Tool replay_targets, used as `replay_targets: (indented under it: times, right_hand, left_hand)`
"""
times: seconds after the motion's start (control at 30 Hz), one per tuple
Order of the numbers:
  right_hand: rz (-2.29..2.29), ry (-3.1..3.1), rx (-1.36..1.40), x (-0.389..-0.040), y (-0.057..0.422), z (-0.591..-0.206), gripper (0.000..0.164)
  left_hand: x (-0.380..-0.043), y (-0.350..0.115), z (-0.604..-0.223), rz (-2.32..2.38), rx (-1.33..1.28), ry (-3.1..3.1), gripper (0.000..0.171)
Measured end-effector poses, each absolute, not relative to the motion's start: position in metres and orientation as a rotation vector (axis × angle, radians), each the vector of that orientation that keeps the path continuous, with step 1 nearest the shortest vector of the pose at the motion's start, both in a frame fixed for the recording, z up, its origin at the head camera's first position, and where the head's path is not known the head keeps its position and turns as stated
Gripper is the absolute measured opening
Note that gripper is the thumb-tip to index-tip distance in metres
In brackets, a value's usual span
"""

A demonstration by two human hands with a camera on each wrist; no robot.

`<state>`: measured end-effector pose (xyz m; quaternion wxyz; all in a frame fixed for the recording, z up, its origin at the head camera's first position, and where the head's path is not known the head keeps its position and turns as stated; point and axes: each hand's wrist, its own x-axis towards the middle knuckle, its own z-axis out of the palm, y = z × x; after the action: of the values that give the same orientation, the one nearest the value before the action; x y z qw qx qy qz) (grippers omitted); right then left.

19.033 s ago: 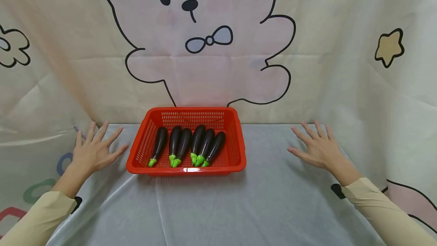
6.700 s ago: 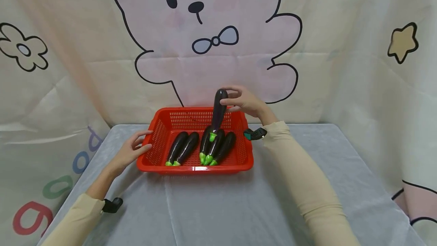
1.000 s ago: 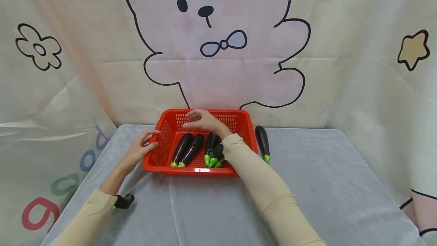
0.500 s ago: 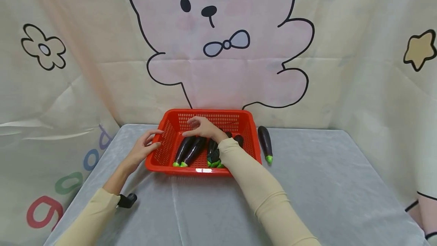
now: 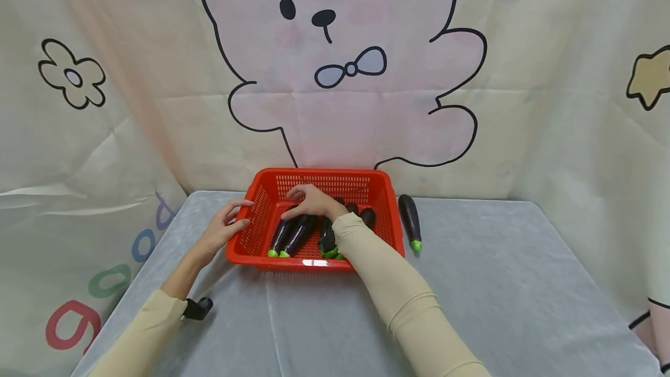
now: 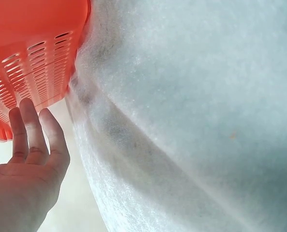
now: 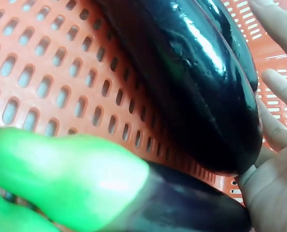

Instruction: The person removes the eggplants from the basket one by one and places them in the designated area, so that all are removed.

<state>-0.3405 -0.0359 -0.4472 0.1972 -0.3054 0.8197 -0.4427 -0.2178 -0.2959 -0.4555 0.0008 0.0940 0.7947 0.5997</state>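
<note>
Inside the red basket (image 5: 293,266), our right hand (image 5: 312,201) is hovering close over the left pair of eggplants (image 5: 299,236), its fingers loosely curved and parted; whether they are touching the skins, we are unable to tell. At the left rim, our left hand (image 5: 216,237) is resting with relaxed fingers. More eggplants (image 5: 368,217) are lying partly hidden on the right, and a lone eggplant (image 5: 410,220) is lying outside, farther right, on the grey cloth (image 5: 497,284)

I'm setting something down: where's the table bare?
Bare cloth lies right of the lone eggplant and in front of the red basket, between the sleeves. Crowded: inside the basket, with the right hand at the eggplants, and the left rim, by the left hand.
</note>
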Motion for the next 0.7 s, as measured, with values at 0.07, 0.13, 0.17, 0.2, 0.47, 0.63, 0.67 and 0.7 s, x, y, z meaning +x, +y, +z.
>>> replay_targets:
  times: [0.07, 0.13, 0.17, 0.2, 0.47, 0.63, 0.67, 0.7]
  right_hand:
    - [-1.219, 2.291, -0.846, -0.3405, -0.036, -0.4467, 0.062]
    - [-1.191, 2.29, -0.835, -0.3398, -0.0361, -0.4457, 0.061]
    - [-1.179, 2.287, -0.826, -0.3392, -0.0361, -0.4449, 0.061]
    - [-1.171, 2.283, -0.822, -0.3384, -0.0363, -0.4442, 0.061]
    - [-1.181, 2.298, -0.817, -0.3401, -0.0363, -0.4471, 0.052]
    - [-1.241, 2.285, -0.784, -0.3413, -0.0357, -0.4467, 0.048]
    - [-1.254, 2.279, -0.783, -0.3417, -0.0355, -0.4465, 0.047]
    - [-1.27, 2.269, -0.782, -0.3419, -0.0353, -0.446, 0.046]
  left_hand:
    - [-0.2178, -0.2956, -0.4554, 1.876, 0.294, 2.502, 0.047]
    - [-0.2181, -0.2956, -0.4554, 1.876, 0.295, 2.498, 0.047]
    - [-0.2181, -0.2958, -0.4554, 1.879, 0.297, 2.493, 0.047]
    - [-0.2183, -0.2962, -0.4555, 1.883, 0.298, 2.487, 0.046]
    - [-0.2184, -0.2979, -0.4557, 1.901, 0.302, 2.453, 0.046]
    - [-0.2189, -0.2978, -0.4553, 1.896, 0.293, 2.454, 0.046]
    - [-0.2188, -0.2977, -0.455, 1.895, 0.292, 2.455, 0.046]
    - [-0.2188, -0.2975, -0.4547, 1.895, 0.293, 2.456, 0.046]
